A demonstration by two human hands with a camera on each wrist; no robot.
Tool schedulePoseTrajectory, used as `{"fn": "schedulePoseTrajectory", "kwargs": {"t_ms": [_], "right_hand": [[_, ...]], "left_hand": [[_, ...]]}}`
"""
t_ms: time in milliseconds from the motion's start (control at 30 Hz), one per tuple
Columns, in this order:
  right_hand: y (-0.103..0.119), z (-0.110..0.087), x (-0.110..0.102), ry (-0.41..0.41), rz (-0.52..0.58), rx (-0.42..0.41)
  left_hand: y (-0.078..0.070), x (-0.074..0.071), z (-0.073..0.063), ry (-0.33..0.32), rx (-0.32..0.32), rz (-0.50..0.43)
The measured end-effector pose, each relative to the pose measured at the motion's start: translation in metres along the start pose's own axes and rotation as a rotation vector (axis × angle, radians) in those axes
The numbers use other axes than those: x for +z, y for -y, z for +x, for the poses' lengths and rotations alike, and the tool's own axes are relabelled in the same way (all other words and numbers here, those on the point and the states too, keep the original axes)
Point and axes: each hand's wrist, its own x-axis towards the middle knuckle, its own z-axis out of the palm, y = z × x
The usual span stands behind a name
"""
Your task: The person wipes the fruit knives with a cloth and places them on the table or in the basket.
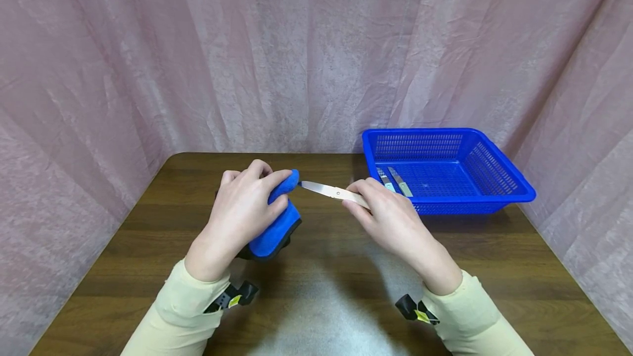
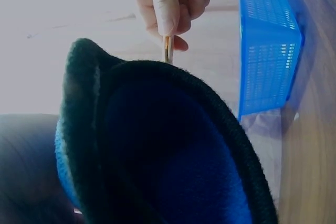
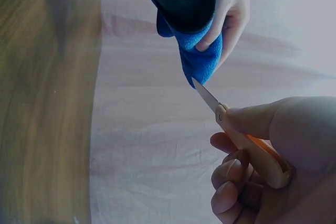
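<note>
My left hand (image 1: pixel 245 202) grips a blue cloth with a dark edge (image 1: pixel 274 233), bunched between thumb and fingers above the table. In my right hand (image 1: pixel 390 213) is an unfolded folding knife (image 1: pixel 341 193) with a pale handle, held by that handle. Its blade (image 3: pixel 206 95) points left, and the tip is right at the cloth's folded end. The right wrist view shows an orange strip inside the handle, with the thumb lying along it near the pivot. In the left wrist view the cloth (image 2: pixel 184 166) fills the front and hides the blade.
A blue plastic basket (image 1: pixel 450 199) with mesh sides stands at the back right of the wooden table (image 1: pixel 163 224). Inside its left end lie two more knives, one (image 1: pixel 400 182) with a pale green handle. Pink curtains (image 1: pixel 296 59) hang behind and at both sides.
</note>
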Motion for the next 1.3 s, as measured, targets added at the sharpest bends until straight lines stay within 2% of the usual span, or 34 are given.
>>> {"fn": "schedulePoseTrajectory", "kwargs": {"t_ms": [367, 667, 867, 1033, 1300], "right_hand": [[-0.001, -0.001, -0.003, -0.056, -0.069, 0.044], [-0.008, -0.003, -0.010, -0.119, -0.171, 0.055], [-0.018, -0.004, -0.018, -0.076, -0.163, 0.095], [-0.026, -0.005, -0.026, -0.051, -0.197, 0.096], [-0.036, -0.009, -0.039, 0.019, -0.231, 0.145]], "left_hand": [[-0.003, 0.001, -0.001, -0.009, 0.019, -0.026], [-0.004, 0.011, -0.009, 0.001, 0.051, -0.004], [-0.001, 0.019, -0.013, 0.024, 0.079, 0.044], [0.002, 0.025, -0.015, 0.037, 0.116, 0.066], [0.007, 0.041, -0.017, 0.015, 0.218, 0.083]]}}
